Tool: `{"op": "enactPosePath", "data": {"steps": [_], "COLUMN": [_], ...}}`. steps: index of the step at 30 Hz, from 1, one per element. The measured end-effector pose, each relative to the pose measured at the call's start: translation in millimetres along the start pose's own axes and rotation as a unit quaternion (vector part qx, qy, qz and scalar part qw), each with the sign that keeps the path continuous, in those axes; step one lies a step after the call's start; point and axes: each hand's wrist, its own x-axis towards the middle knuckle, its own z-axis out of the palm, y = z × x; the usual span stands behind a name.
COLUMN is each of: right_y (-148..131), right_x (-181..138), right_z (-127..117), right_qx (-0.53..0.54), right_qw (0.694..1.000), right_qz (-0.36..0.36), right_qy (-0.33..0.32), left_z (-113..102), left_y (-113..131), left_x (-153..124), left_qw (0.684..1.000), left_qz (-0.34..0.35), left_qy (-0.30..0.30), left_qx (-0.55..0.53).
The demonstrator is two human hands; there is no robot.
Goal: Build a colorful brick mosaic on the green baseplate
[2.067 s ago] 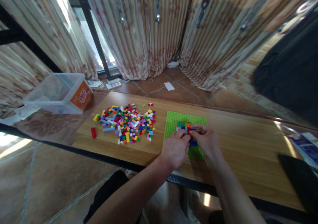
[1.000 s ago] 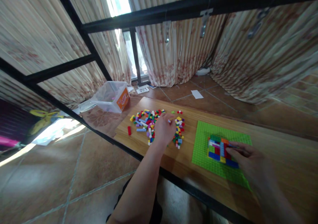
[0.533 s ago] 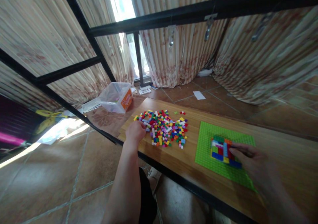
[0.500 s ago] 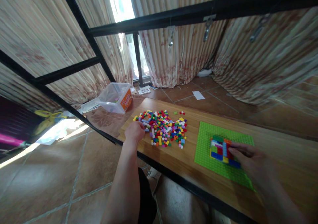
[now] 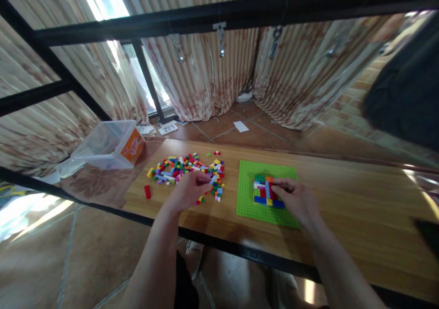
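Observation:
My left hand is closed in a pinch on a light blue toy brick, above the right part of a loose pile of small coloured bricks. Part of the pile is hidden under that hand. On the green baseplate sits a low brick build of blue, red, green, orange and other bricks. My right hand has its thumb and fingers closed at the right side of this build, covering that edge. A red brick lies apart, left of the pile.
Everything rests on a wooden tabletop with a dark front edge. A clear plastic bin with an orange label stands beyond its left end. Black metal bars cross in front of the curtains. A dark blurred shape is at the upper right.
My left hand has moved right from the pile's left end, now with the light blue brick in its fingers. The red brick at the left shows now. The view has swung right.

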Motion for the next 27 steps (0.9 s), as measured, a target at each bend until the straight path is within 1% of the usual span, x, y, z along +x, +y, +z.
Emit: {"op": "enactPosePath", "data": {"steps": [2, 4, 5, 7, 9, 12, 16, 18, 19, 24, 27], "right_y": [-0.2, -1.7, -2.6, -3.9, -4.3, -3.6, -5.9, -10.5, -13.7, -28.1, -27.2], "right_x": [-0.2, -1.2, -1.9, -3.2, -4.1, -4.4, -5.0, -7.3, -9.2, -22.2, -25.9], "right_z": [-0.3, -0.6, -0.8, -1.2, -2.0, -4.4, -10.1, -13.1, -14.3, -18.0, -21.7], "right_qx": [-0.01, -0.019, -0.022, -0.022, -0.016, -0.008, -0.025, -0.022, -0.022, -0.083, -0.111], "right_qw": [1.0, 1.0, 1.0, 0.999, 0.999, 0.999, 0.999, 0.998, 0.997, 0.979, 0.973], "right_qz": [-0.008, -0.014, -0.019, -0.03, -0.038, -0.033, -0.032, -0.054, -0.073, -0.183, -0.199], "right_qy": [0.001, 0.002, 0.0, -0.007, -0.016, -0.027, 0.013, 0.021, 0.015, -0.046, -0.041], "left_z": [37.2, 67.9, 79.3, 94.1, 101.4, 106.5, 111.8, 114.4, 115.6, 123.6, 129.8], "left_y": [13.3, 23.4, 27.4, 33.9, 39.2, 44.8, 48.6, 50.0, 50.7, 55.3, 57.6], "left_x": [8.8, 14.0, 15.3, 16.7, 18.3, 22.5, 26.6, 26.3, 25.8, 25.0, 26.6], "left_qw": [0.998, 0.994, 0.994, 0.995, 0.996, 0.997, 0.996, 0.994, 0.992, 0.973, 0.967], "left_qz": [0.037, 0.056, 0.055, 0.056, 0.06, 0.059, 0.075, 0.103, 0.122, 0.232, 0.253], "left_qy": [-0.02, -0.038, -0.037, -0.032, -0.013, 0.016, 0.017, 0.014, 0.014, 0.01, 0.007], "left_qx": [-0.047, -0.083, -0.092, -0.081, -0.061, -0.052, -0.036, -0.025, -0.019, -0.01, -0.02]}}
